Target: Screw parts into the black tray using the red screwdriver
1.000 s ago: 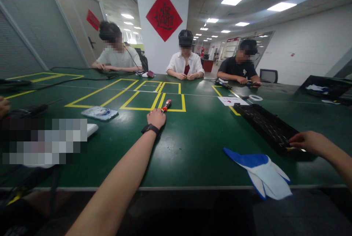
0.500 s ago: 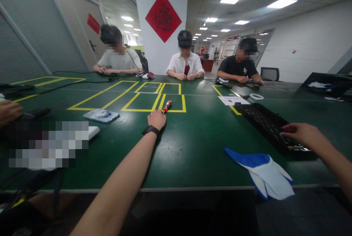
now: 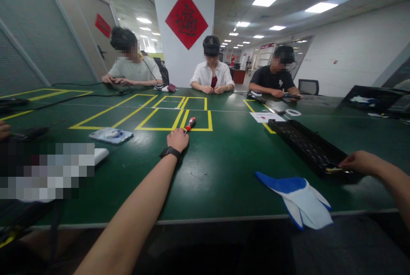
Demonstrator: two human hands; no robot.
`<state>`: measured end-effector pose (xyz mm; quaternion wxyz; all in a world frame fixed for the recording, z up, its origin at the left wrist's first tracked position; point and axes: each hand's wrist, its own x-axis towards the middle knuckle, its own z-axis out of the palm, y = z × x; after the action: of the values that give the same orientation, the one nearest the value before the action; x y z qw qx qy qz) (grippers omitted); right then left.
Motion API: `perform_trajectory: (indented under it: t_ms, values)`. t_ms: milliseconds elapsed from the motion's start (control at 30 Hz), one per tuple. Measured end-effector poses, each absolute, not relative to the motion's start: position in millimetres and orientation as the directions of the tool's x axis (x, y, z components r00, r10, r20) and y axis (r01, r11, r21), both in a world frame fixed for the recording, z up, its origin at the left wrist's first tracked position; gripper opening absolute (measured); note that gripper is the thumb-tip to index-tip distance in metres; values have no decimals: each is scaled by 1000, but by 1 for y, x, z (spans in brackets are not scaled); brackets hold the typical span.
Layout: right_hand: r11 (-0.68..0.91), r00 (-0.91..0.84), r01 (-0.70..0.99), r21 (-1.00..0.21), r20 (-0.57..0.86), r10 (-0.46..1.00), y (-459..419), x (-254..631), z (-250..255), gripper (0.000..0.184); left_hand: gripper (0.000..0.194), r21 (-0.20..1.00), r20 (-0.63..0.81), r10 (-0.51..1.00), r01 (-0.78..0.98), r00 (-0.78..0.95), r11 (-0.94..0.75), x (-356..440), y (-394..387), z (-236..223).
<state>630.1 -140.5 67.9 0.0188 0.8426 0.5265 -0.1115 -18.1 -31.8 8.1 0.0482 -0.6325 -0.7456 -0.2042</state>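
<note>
My left hand [image 3: 177, 139] is closed around the shaft side of a screwdriver [image 3: 191, 124], whose red and black handle points away from me over the green table. A black watch is on that wrist. At the near right end of a long, open black case [image 3: 303, 140], my right hand [image 3: 363, 162] has its fingers pinched together. A small yellowish piece [image 3: 333, 170] lies right by those fingertips; whether they grip it I cannot make out. Toward me from the case, a blue and white glove [image 3: 301, 198] hangs slightly over the table's front edge.
A phone-like flat item [image 3: 111, 135] lies left of my left arm, near a power drill [image 3: 35, 132] and another person's hand [image 3: 4, 131]. Yellow tape outlines [image 3: 173, 129] mark the tabletop. A paper sheet [image 3: 265, 117] and tape roll [image 3: 293, 112] lie by the case. Three people sit opposite.
My right hand has moved from over the case's middle to its near end, fingers now drawn together. The left hand stays by the screwdriver. The view has shifted slightly right.
</note>
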Motion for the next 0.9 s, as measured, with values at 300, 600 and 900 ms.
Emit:
perform_trajectory:
  t_ms: [300, 600, 900]
  values:
    - [-273, 217, 957, -103, -375, 901, -138, 622, 84, 20, 35, 241, 337, 922, 965, -188, 109, -17, -35, 10]
    - [-259, 261, 965, 35, -188, 947, -128, 598, 85, 25, 35, 241, 329, 924, 963, -195, 117, -15, -37, 13]
    - [-121, 112, 992, -47, -149, 982, -150, 594, 80, 17, 35, 241, 346, 918, 964, -194, 114, -16, -36, 12]
